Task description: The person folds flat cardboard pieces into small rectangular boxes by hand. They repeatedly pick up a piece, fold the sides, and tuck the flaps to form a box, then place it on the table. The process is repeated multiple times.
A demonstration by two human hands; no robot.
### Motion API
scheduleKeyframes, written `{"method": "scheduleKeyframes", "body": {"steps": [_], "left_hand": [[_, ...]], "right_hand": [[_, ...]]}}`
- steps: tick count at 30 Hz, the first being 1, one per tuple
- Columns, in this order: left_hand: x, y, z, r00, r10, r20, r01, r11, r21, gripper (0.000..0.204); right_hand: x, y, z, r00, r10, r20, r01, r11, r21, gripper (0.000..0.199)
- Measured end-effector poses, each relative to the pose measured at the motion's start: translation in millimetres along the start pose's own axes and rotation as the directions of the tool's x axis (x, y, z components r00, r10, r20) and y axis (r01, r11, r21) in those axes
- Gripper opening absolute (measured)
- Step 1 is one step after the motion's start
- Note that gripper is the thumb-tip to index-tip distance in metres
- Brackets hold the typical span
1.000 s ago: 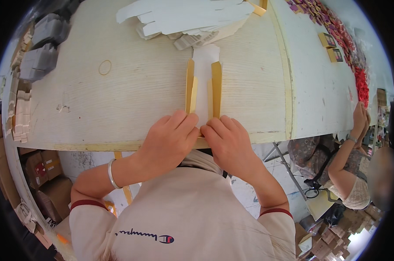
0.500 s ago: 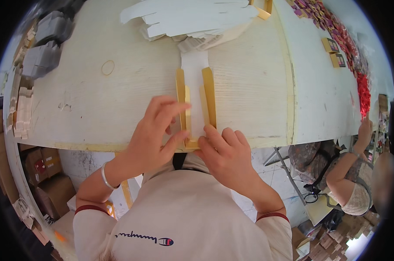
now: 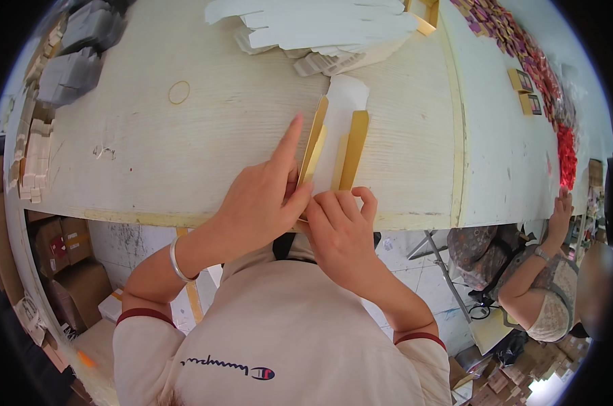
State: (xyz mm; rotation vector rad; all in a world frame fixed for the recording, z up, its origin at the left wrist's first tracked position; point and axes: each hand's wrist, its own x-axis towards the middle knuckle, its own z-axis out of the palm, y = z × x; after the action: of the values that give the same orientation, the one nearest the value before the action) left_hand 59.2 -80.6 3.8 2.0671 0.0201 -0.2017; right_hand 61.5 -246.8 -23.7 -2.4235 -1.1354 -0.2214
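A long, partly folded carton [image 3: 333, 145], white inside with gold walls standing along both sides, lies before me, its far end tilted to the right. My left hand [image 3: 255, 199] is at its near left corner, thumb and curled fingers closed on the left wall while the index finger points straight along the outside. At the near end, my right hand [image 3: 343, 233] has its bent fingers closed on the carton. Both hands hide the near end flap, so how it is folded does not show.
Past the carton lies a pile of flat white cartons [image 3: 320, 27], beside an open gold box [image 3: 425, 13]. A rubber band [image 3: 179, 92] rests to the left. Grey stacks [image 3: 69, 78] line the far left. A co-worker's hand [image 3: 560, 206] touches red material [image 3: 566, 155] at right.
The carton's far end has swung right. My left hand has moved right to the near corner, its index finger now stretched out. My right hand has stayed at the near end.
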Motion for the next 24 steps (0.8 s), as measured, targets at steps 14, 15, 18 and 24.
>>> {"method": "scheduleKeyframes", "body": {"steps": [14, 15, 18, 24], "left_hand": [[0, -9, 4, 0.994, 0.108, -0.012, -0.103, 0.971, 0.217, 0.064], [-1, -7, 4, 0.997, 0.077, -0.016, -0.071, 0.97, 0.233, 0.064], [0, -6, 2, 0.999, 0.052, 0.003, -0.051, 0.945, 0.324, 0.062], [21, -3, -32, 0.944, 0.316, 0.096, -0.314, 0.769, 0.557, 0.051]], "right_hand": [[-2, 7, 7, 0.992, -0.106, -0.075, 0.115, 0.985, 0.131, 0.015], [-4, 7, 7, 0.991, -0.111, -0.07, 0.119, 0.986, 0.117, 0.016], [-2, 5, -5, 0.992, -0.119, 0.045, 0.106, 0.968, 0.228, 0.022], [8, 73, -39, 0.987, -0.161, 0.017, 0.16, 0.987, 0.003, 0.026]]}}
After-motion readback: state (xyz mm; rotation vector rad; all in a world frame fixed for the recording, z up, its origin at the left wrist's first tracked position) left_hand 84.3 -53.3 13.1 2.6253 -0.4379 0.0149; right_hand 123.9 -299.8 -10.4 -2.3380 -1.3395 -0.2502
